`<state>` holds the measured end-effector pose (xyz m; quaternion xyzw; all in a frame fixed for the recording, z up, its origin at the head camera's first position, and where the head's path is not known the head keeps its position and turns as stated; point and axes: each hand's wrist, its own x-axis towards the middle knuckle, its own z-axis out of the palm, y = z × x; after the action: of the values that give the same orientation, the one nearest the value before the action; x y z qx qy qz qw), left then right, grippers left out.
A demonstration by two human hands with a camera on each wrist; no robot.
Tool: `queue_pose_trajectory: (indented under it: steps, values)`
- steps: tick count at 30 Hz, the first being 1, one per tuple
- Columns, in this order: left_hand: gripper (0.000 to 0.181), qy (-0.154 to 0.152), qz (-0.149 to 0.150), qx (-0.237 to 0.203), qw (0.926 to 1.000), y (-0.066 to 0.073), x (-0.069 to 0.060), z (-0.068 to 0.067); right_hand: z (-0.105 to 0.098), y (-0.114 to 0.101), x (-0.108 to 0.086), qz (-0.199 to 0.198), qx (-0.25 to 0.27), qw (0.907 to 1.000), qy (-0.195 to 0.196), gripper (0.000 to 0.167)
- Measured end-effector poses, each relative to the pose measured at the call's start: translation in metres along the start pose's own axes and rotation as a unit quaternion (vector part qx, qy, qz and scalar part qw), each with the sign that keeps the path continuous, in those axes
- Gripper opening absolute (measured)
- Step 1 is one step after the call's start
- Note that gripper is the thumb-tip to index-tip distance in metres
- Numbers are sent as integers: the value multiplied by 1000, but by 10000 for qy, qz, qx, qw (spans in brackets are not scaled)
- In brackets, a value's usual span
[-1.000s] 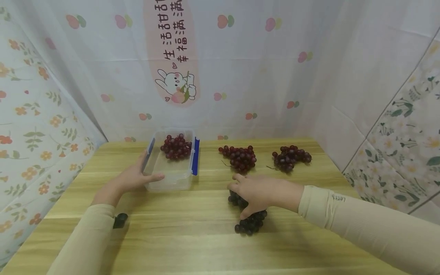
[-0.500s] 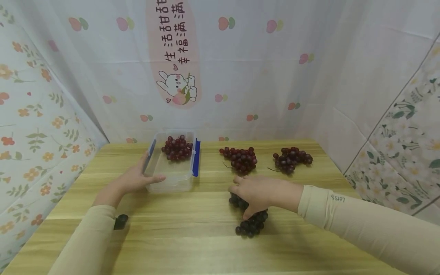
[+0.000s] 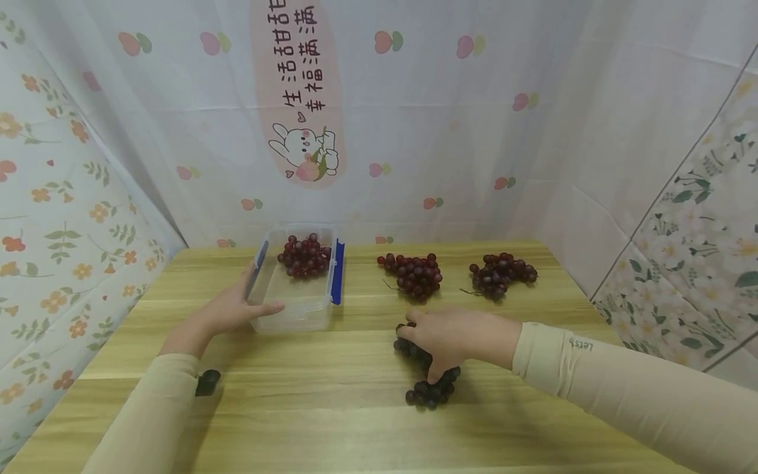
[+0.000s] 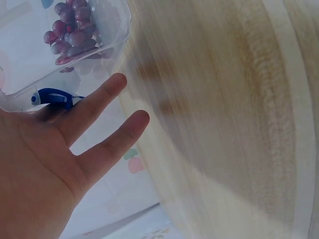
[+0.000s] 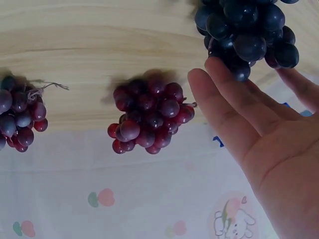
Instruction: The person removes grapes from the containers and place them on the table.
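While facing a white curtain (image 3: 450,131) printed with leafy hearts, working over a wood-grain tabletop (image 3: 331,421). Against a clear plastic storage box (image 3: 296,320) at the back left, resting the left hand (image 3: 227,306), with thumb over the near-left rim and two fingers straight and spread in the left wrist view; not gripping, as far as shown. With so light a contact, probably able to skid or twist the box if bumped from one side.

Over a bunch of black grapes (image 5: 246,42), right of the tabletop's middle, spreading the right hand (image 3: 447,339); touching with straight-looking fingers, with no firm hold to be seen. Could go wrong through too shallow a grasp: if taken by one end only, apt to sag, swing or shed a berry. Lying aslant, with long axis from far left to near right; under the hand, impossible to tell the stem end.

Behind, set apart from each other: middle red grapes (image 3: 417,273) and right-hand red grapes (image 3: 502,273). At the back of the box, more red grapes (image 3: 304,255). On its sides, blue latch flaps (image 3: 337,273), unfastened. Trailing leftward from the right-hand bunch, a thin stem (image 5: 50,86).
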<state>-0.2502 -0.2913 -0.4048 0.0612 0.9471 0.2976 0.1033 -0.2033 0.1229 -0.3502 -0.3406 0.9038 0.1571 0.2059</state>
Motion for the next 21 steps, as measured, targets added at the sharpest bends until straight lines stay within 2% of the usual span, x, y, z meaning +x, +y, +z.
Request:
queue_pose_trajectory:
  steps: [16, 21]
  values:
    - [132, 105, 133, -36, 9998, 1, 0, -2, 3, -6, 0, 61, 477, 9987, -154, 92]
    - [132, 85, 179, -136, 9997, -3, 2, 1, 4, -10, -1, 87, 405, 9990, -192, 91]
